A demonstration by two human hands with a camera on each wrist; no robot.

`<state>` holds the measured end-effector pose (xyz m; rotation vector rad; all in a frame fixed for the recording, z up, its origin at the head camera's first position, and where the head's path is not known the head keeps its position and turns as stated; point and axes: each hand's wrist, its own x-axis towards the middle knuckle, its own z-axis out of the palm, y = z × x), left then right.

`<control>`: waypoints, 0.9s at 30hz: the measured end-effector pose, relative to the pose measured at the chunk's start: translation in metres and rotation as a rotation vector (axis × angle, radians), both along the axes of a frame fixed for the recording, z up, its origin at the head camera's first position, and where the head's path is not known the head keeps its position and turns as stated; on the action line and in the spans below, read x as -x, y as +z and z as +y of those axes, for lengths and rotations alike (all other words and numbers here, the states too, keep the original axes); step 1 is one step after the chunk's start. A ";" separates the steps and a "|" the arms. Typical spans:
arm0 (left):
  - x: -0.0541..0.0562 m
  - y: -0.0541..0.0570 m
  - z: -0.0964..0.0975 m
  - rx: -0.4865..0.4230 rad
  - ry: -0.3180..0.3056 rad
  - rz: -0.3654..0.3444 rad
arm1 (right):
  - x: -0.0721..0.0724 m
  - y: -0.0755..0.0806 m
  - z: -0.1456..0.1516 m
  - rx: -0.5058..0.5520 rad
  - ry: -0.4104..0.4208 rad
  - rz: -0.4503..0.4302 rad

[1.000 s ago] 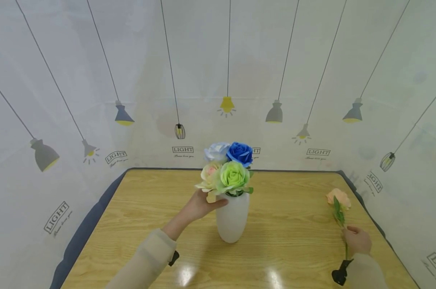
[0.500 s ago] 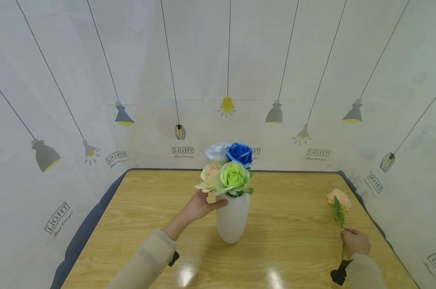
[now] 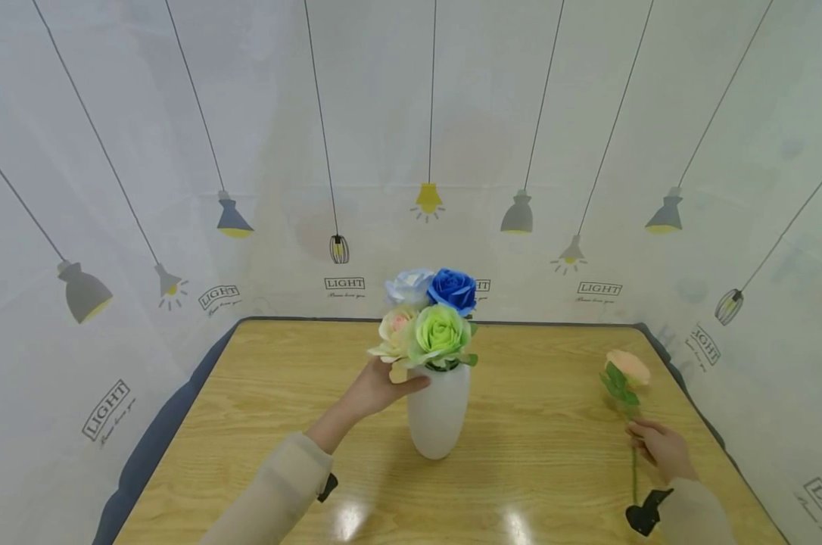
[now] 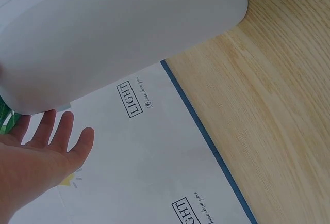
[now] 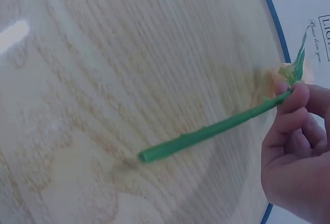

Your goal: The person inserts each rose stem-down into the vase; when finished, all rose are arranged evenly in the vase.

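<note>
A white vase point(image 3: 438, 415) stands upright mid-table, holding a pale blue rose point(image 3: 409, 287), a dark blue rose point(image 3: 453, 291), a green rose point(image 3: 441, 333) and a cream-pink rose point(image 3: 397, 329). My left hand point(image 3: 377, 387) holds the vase near its mouth, thumb on the front; in the left wrist view the other fingers point(image 4: 63, 131) are spread at the rim. To the right, my right hand point(image 3: 664, 448) pinches the stem of a peach artificial rose point(image 3: 629, 368). Its green stem point(image 5: 206, 132) points back past the hand, and in the right wrist view the bloom is mostly hidden behind the fingers.
The wooden table point(image 3: 281, 378) has a dark blue edge point(image 3: 172, 424). A white curtain point(image 3: 384, 113) printed with hanging lamps encloses it at the back and both sides. Black camera mounts point(image 3: 646, 516) sit at the wrists.
My right hand has turned the peach rose and shifted it left, its bloom slightly higher in view and its stem now more upright. My left hand and the vase stay where they were.
</note>
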<state>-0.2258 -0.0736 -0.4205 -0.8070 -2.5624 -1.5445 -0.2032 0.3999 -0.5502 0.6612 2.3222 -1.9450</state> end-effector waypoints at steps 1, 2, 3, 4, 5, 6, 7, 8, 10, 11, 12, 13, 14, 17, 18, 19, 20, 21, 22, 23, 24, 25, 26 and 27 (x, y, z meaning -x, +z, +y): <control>0.000 0.000 0.000 -0.002 -0.002 -0.001 | 0.001 0.002 -0.001 0.011 0.014 -0.004; 0.000 0.000 0.000 -0.008 -0.006 0.001 | 0.001 0.004 -0.002 0.031 0.032 -0.002; 0.000 0.000 0.000 -0.011 -0.008 0.002 | 0.002 0.007 -0.003 0.040 0.048 -0.001; 0.000 -0.001 0.000 -0.015 -0.009 0.002 | 0.003 0.010 -0.005 0.046 0.073 0.002; 0.000 -0.001 -0.001 -0.019 -0.011 0.001 | 0.004 0.013 -0.007 0.046 0.094 0.010; 0.000 -0.001 -0.001 -0.020 -0.011 -0.002 | 0.005 0.016 -0.008 0.042 0.115 0.021; 0.000 0.000 0.000 -0.020 -0.009 -0.006 | 0.007 0.020 -0.011 0.040 0.138 0.033; 0.000 0.000 0.000 -0.021 -0.010 -0.006 | 0.008 0.023 -0.013 0.048 0.156 0.054; 0.000 0.000 0.000 -0.017 -0.006 -0.013 | 0.011 0.029 -0.018 0.062 0.179 0.094; -0.001 0.000 0.000 -0.015 -0.004 -0.016 | 0.013 0.032 -0.021 0.080 0.184 0.115; -0.001 0.001 0.000 -0.012 -0.001 -0.017 | 0.015 0.034 -0.023 0.093 0.189 0.132; -0.002 0.001 0.000 -0.013 0.000 -0.016 | 0.017 0.036 -0.025 0.103 0.189 0.145; -0.002 0.002 0.000 -0.017 0.003 -0.020 | 0.020 0.037 -0.027 0.113 0.188 0.156; -0.012 0.016 0.002 -0.022 0.008 -0.040 | 0.032 0.027 -0.024 0.125 0.223 0.206; -0.015 0.020 0.003 -0.021 0.011 -0.046 | 0.033 0.030 -0.027 0.111 0.227 0.213; -0.018 0.025 0.003 -0.021 0.011 -0.052 | 0.034 0.032 -0.029 0.099 0.231 0.222; -0.022 0.029 0.004 -0.020 0.013 -0.059 | 0.034 0.034 -0.032 0.091 0.238 0.234; -0.021 0.029 0.004 -0.017 0.013 -0.063 | 0.034 0.038 -0.035 0.084 0.244 0.243; -0.019 0.026 0.003 -0.016 0.013 -0.061 | 0.028 0.054 -0.047 0.034 0.226 0.214; -0.016 0.022 0.003 -0.017 0.013 -0.062 | 0.028 0.056 -0.049 0.045 0.230 0.229; -0.013 0.018 0.002 -0.015 0.014 -0.061 | 0.029 0.058 -0.051 0.048 0.237 0.237; -0.010 0.013 0.002 -0.018 0.013 -0.055 | 0.029 0.060 -0.052 0.045 0.245 0.242; -0.006 0.009 0.001 -0.018 0.012 -0.052 | 0.030 0.061 -0.054 0.040 0.255 0.249; -0.003 0.004 0.001 -0.019 0.012 -0.049 | 0.030 0.063 -0.056 0.036 0.265 0.256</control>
